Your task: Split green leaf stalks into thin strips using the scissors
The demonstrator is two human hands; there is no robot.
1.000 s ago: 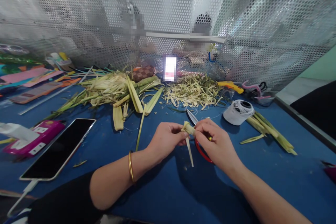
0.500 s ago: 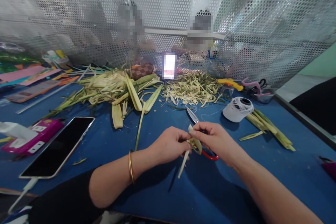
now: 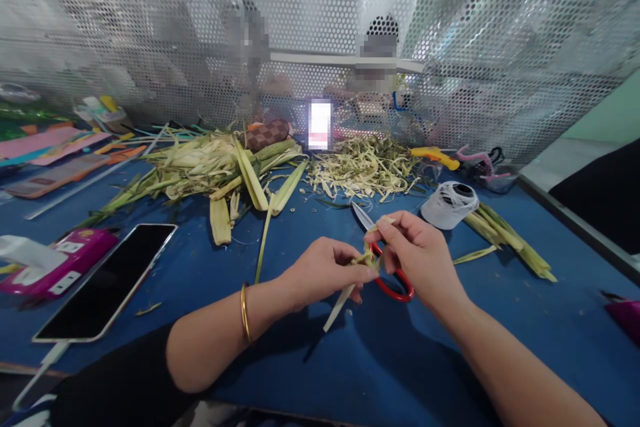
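Between thumb and fingers, my left hand (image 3: 327, 271) pinches a small folded piece of pale green leaf strip (image 3: 370, 257). A flat tail of the strip hangs down below that hand. My right hand (image 3: 419, 250) is closed on the upper end of the same strip, just above and to the right. Parts of the folded piece are hidden by my fingers. Red-handled scissors (image 3: 400, 287) lie on the blue table under my right hand, with their blades pointing away to the upper left.
Leaf husks (image 3: 200, 167) are heaped at the back left, thin shreds (image 3: 363, 170) at the back centre. A thread spool (image 3: 447, 205) and leaf stalks (image 3: 515, 240) lie right. A phone (image 3: 107, 287) and purple power strip (image 3: 65, 263) sit left. A perforated metal screen (image 3: 310, 7) stands behind.
My right hand has lifted up and slightly right, drawing the strip's end upward. The left hand still pinches the folded piece, and its hanging tail has swung left.
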